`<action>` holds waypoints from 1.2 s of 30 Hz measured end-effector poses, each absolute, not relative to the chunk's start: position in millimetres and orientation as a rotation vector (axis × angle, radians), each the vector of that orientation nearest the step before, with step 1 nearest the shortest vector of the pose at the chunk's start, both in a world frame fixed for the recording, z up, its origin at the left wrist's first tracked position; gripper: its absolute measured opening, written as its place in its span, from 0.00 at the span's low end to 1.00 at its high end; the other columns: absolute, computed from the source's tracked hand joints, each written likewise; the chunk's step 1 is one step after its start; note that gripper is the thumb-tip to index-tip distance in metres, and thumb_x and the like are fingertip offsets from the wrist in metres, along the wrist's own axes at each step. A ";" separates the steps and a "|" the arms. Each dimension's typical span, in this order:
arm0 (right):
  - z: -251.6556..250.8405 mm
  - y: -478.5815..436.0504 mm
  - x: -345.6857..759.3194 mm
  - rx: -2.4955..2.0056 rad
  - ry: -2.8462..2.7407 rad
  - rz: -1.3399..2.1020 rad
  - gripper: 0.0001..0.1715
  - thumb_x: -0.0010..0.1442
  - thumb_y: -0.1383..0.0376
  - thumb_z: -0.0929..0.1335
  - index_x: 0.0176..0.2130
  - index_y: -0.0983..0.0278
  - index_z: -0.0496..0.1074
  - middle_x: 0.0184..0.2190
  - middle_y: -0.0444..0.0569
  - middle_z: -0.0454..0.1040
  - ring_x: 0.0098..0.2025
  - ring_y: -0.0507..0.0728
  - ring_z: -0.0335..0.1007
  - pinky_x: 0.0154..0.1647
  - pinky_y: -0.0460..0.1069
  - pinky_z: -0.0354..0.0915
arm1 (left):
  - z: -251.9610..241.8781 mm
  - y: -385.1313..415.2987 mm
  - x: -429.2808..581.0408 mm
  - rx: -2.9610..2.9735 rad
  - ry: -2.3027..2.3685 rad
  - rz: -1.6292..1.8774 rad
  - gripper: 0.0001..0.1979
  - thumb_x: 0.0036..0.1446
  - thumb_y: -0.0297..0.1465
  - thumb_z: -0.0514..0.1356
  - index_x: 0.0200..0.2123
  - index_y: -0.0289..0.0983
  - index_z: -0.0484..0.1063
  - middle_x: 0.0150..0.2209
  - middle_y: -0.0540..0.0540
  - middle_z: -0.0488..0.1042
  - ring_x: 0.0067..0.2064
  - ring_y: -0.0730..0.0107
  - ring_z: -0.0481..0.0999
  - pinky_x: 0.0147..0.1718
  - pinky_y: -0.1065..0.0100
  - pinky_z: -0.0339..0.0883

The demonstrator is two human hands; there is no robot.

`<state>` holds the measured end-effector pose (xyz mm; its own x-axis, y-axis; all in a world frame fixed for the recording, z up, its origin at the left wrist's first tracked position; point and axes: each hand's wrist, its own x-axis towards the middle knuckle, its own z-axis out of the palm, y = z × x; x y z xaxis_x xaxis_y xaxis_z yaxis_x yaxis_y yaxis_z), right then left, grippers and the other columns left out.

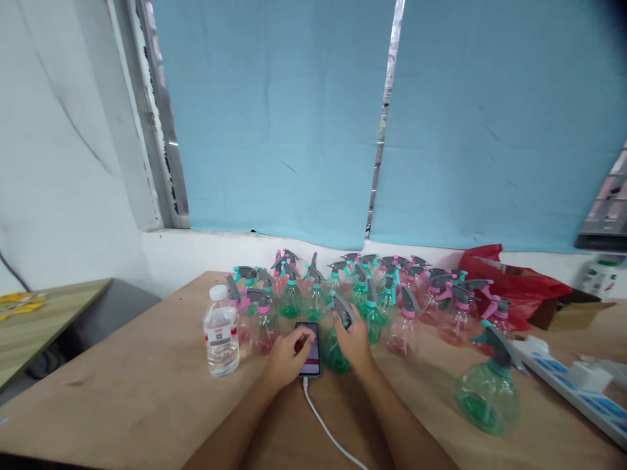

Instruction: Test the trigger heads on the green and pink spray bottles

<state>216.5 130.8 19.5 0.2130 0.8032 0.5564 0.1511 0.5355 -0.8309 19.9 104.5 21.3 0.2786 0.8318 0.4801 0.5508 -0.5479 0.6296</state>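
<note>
My right hand [355, 336] is wrapped around the grey trigger head of a green spray bottle [337, 356], which stands upright on the table just right of a phone. My left hand [287, 358] is over the left side of that phone [309, 362], its fingers curled in and the thumb near the index finger. Whatever may be between those fingers is hidden. The phone's screen is lit, and a white cable [326, 427] runs from its lower end toward me. Close behind both hands stand pink bottles [264, 329] and green bottles [373, 320] with the same trigger heads.
A clear water bottle [221, 339] with a white cap stands left of my hands. On the right are a lone green spray bottle [487, 391], a white power strip [571, 382], a red plastic bag [519, 281] and a cardboard box [568, 312]. Blue curtains [294, 130] hang behind the table.
</note>
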 end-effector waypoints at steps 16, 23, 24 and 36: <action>-35.2 148.5 210.3 -1.194 -1.521 -0.156 0.33 0.70 0.51 0.64 0.64 0.69 0.59 0.52 0.65 0.70 0.57 0.71 0.68 0.56 0.66 0.67 | 32.3 96.5 20.3 2.238 1.221 1.174 0.15 0.69 0.40 0.53 0.38 0.39 0.77 0.24 0.53 0.69 0.26 0.69 0.69 0.29 0.69 0.57; -32.8 149.9 202.3 -1.292 -1.474 -0.182 0.33 0.72 0.49 0.61 0.62 0.72 0.61 0.52 0.67 0.69 0.58 0.72 0.67 0.56 0.65 0.66 | 30.3 97.6 21.1 2.251 1.227 1.159 0.16 0.69 0.40 0.54 0.38 0.39 0.77 0.24 0.53 0.71 0.26 0.70 0.70 0.28 0.70 0.57; -32.4 149.8 202.5 -1.305 -1.475 -0.175 0.33 0.72 0.49 0.61 0.62 0.71 0.61 0.52 0.67 0.69 0.58 0.71 0.67 0.55 0.65 0.67 | 30.1 97.6 21.2 2.253 1.232 1.154 0.16 0.69 0.40 0.54 0.38 0.39 0.78 0.24 0.53 0.71 0.27 0.70 0.70 0.28 0.71 0.57; -42.5 152.0 196.9 -1.306 -1.513 -0.160 0.42 0.69 0.58 0.61 0.73 0.68 0.43 0.65 0.69 0.59 0.68 0.73 0.57 0.63 0.67 0.62 | 29.1 97.5 16.3 2.359 1.348 1.427 0.14 0.69 0.36 0.53 0.39 0.41 0.78 0.35 0.47 0.79 0.39 0.63 0.77 0.41 0.65 0.68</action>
